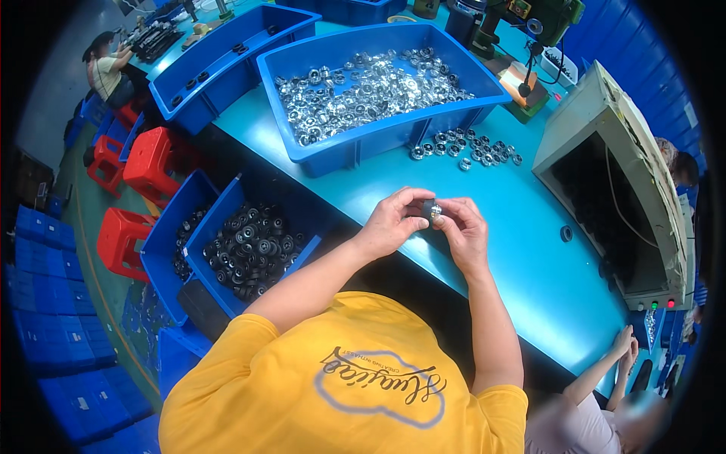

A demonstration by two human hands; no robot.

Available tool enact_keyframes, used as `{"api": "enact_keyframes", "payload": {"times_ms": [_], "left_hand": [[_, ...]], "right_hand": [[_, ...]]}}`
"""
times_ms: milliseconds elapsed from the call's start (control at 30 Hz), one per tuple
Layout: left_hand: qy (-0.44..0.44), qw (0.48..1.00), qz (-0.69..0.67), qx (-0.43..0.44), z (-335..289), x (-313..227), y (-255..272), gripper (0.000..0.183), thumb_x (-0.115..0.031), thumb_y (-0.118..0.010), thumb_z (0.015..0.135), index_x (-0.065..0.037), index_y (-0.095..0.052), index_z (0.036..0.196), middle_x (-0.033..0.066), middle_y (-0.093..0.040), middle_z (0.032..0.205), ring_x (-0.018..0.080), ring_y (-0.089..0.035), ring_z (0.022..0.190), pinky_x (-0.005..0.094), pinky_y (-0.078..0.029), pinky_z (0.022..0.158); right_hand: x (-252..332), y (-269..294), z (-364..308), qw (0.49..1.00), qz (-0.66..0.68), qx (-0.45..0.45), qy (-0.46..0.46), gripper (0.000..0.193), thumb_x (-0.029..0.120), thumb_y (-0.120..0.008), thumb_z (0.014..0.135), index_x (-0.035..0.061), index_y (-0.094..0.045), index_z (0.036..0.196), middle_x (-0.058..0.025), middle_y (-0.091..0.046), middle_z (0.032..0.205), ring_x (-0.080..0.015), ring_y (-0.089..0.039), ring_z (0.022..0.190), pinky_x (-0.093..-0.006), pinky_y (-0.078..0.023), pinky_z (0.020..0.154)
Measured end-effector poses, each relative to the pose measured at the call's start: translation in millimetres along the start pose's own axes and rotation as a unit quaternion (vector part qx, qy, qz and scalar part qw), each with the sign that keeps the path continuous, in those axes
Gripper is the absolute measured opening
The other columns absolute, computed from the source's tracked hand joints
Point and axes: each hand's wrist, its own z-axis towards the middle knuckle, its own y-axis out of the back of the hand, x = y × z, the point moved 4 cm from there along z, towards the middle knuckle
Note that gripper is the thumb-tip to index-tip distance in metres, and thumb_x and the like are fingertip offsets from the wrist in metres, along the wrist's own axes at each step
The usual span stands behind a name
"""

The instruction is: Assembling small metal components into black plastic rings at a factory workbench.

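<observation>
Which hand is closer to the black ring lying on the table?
The right hand; the black ring lies off to its right. The left hand is farther, on the right hand's other side.

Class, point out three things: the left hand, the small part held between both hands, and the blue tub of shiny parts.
Left hand [388, 225]: head view, back of the hand.
Small part [434, 211]: head view, its silvery side.
Blue tub [389, 141]: head view, near outer wall.
</observation>
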Motion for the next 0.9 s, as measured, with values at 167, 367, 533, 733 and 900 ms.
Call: {"api": "enact_keyframes", "payload": {"times_ms": [167, 367, 533, 733, 900], "left_hand": [[0.015, 0.999, -0.031, 0.011, 0.2, 2.2, 1.3, 0.049, 0.011, -0.063, 0.094, 0.001, -0.054, 0.141, 0.0098, -0.065, 0.126, 0.0191, -0.064, 0.119, 0.0348, -0.053, 0.104], [0.015, 0.998, 0.003, 0.064, 0.8, 0.9, 0.0, 0.052, 0.007, -0.057, 0.099, 0.002, -0.049, 0.15, 0.0122, -0.062, 0.137, 0.0189, -0.062, 0.125, 0.0352, -0.049, 0.109], [0.03, 0.995, -0.068, 0.065, 0.6, -1.0, 0.7, 0.049, -0.001, -0.058, 0.103, 0.001, -0.048, 0.151, 0.0106, -0.062, 0.137, 0.0167, -0.061, 0.123, 0.0336, -0.049, 0.108], [0.023, 0.998, -0.052, 0.011, 1.7, 6.0, 1.5, 0.046, -0.009, -0.067, 0.102, 0.0, -0.053, 0.146, 0.0058, -0.064, 0.126, 0.013, -0.062, 0.112, 0.0307, -0.051, 0.102], [-0.005, 0.998, -0.048, -0.043, -1.0, 7.4, 0.6, 0.037, -0.006, -0.063, 0.103, 0.0, -0.056, 0.139, 0.0043, -0.066, 0.114, 0.012, -0.062, 0.108, 0.0294, -0.053, 0.095]], "right_hand": [[-5.6, 1.1, -2.3, 0.996, 0.05, -0.042, -0.06, 0.024, -0.007, -0.078, 0.084, 0.0, -0.073, 0.106, -0.0064, -0.066, 0.103, -0.0134, -0.069, 0.083, -0.0258, -0.059, 0.075], [-1.6, -4.9, -5.2, 0.997, -0.052, -0.045, -0.02, 0.022, -0.003, -0.086, 0.078, 0.0026, -0.068, 0.089, -0.0012, -0.063, 0.092, -0.0092, -0.066, 0.079, -0.0236, -0.056, 0.068], [3.7, -8.1, -5.5, 0.996, -0.049, -0.078, -0.013, 0.025, 0.001, -0.089, 0.077, 0.0039, -0.07, 0.092, 0.0, -0.065, 0.09, -0.0074, -0.065, 0.076, -0.023, -0.054, 0.066], [4.8, -10.5, -3.8, 0.999, -0.037, -0.038, -0.001, 0.026, 0.003, -0.087, 0.081, 0.0045, -0.075, 0.103, -0.0018, -0.068, 0.094, -0.0096, -0.067, 0.08, -0.0235, -0.056, 0.071], [1.0, -6.4, 0.9, 0.994, 0.075, -0.005, -0.084, 0.028, 0.005, -0.081, 0.089, 0.0021, -0.073, 0.116, -0.007, -0.065, 0.111, -0.0137, -0.067, 0.095, -0.0266, -0.058, 0.08]]}}
